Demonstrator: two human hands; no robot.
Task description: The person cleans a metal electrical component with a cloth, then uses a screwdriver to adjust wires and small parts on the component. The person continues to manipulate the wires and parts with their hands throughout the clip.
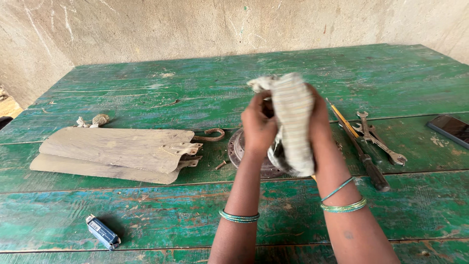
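Both the left hand and right hand have fingers closed on a soft, light striped cloth, bunched just above the heavy-looking, rigid round metal hub.

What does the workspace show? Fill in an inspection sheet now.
Surface: green table of painted planks, paint worn and scratched.
Job's things: striped cloth held over a round metal fan hub.
Clutter: stacked fan blades, metal hook, screwdriver, spanners, dark phone, small blue box, small rag scrap.
Grippers: left hand and right hand both grip the cloth; bangles on both wrists.
Cables: nothing seen.
Surroundings: bare plastered wall behind the table.
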